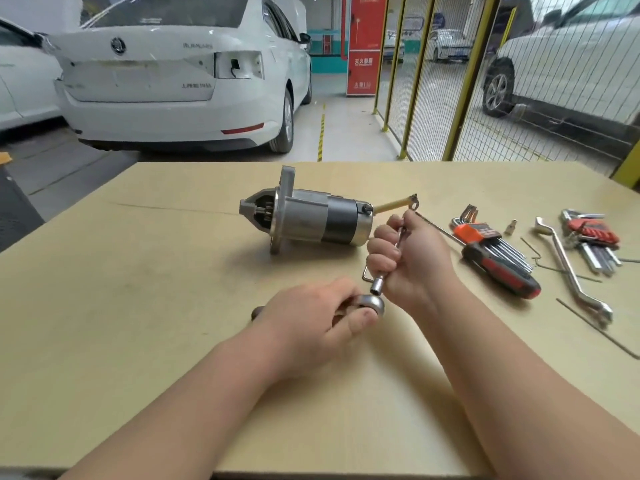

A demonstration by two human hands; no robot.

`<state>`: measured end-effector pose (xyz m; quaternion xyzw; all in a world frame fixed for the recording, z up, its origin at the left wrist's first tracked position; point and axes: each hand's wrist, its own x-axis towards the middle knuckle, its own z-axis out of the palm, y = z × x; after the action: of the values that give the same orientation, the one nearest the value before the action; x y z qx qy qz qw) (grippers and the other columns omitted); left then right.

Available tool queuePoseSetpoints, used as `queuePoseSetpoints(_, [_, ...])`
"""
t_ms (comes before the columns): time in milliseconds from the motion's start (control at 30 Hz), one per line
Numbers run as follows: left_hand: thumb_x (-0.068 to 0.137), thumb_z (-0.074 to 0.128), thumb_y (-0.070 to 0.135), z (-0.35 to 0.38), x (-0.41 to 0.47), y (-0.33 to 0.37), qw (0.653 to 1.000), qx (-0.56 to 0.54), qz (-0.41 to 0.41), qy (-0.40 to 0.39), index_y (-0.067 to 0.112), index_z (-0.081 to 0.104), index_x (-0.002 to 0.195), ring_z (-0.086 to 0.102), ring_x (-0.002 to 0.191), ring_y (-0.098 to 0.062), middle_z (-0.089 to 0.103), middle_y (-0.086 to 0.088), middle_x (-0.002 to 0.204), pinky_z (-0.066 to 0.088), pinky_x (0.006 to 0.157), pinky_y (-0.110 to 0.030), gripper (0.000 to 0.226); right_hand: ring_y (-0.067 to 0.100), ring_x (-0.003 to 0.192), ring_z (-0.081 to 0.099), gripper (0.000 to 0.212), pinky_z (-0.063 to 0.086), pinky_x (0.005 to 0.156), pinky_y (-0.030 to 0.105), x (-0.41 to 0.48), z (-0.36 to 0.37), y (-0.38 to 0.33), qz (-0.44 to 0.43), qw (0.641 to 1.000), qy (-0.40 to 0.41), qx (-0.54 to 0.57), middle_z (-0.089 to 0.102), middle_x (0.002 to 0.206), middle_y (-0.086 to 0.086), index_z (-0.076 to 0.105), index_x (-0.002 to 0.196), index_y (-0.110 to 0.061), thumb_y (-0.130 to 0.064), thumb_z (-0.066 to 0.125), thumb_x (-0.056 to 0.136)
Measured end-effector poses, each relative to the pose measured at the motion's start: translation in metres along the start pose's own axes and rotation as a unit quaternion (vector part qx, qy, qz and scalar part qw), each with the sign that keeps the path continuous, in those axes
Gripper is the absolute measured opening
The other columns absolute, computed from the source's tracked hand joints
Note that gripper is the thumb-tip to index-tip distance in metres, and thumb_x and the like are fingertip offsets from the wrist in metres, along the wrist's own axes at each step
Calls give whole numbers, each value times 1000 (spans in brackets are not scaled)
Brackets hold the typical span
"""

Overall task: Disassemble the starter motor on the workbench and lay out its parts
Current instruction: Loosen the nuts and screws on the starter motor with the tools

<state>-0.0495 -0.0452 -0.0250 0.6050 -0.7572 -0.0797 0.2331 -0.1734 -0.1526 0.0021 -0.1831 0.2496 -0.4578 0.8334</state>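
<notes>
Head: R hand fists socket wrench; L hand grips metal cap.

silver/blk starter motor, orange hex-key holder, tan workbench

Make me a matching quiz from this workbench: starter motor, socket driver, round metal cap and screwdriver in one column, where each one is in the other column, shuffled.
Things:
1. starter motor
2. socket driver
3. round metal cap
4. screwdriver

Places:
A. gripped in the right hand
B. lying beside the orange hex key set
C. on its side, beyond both hands
D. held by the left hand

Pairs: 1-C, 2-A, 3-D, 4-B
</notes>
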Motion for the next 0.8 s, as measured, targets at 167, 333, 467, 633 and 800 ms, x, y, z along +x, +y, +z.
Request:
queuePoseSetpoints(167, [84,39,59,3,-4,2,994,12,79,77,20,59,88,46,64,-11,50,12,69,40,54,-31,44,6,35,17,33,12,29,16,-3,-1,2,57,998,-19,-34,24,51,-7,38,69,-19,-29,31,99])
queuePoseSetpoints(333, [86,51,45,1,-6,3,974,46,151,160,14,65,81,55,54,-19,59,5,67,44,42,-33,34,6,33,19,37,15,26,16,-9,2,4,71,995,-49,-39,26,50,-6,40,71,-18,-35,30,102])
queuePoseSetpoints(467, [89,52,45,1,-6,0,969,49,163,179,13,66,80,57,55,-16,60,5,67,44,43,-34,36,6,32,18,38,14,26,15,-14,5,8,42,996,-75,-1,25,50,-7,42,71,-18,-38,31,102])
queuePoseSetpoints(633, [93,48,46,3,-9,0,948,43,189,253,11,65,77,55,53,-15,59,4,64,42,47,-32,42,5,35,21,36,23,27,17,-23,8,10,60,973,-220,46,30,50,-6,47,75,-19,-41,32,99])
queuePoseSetpoints(800, [89,55,40,4,-3,-7,947,120,148,258,10,68,85,59,60,-23,61,-2,70,47,52,-37,34,16,56,51,36,47,55,28,-20,2,15,-110,936,-167,-289,60,67,2,63,94,-15,-28,29,101])
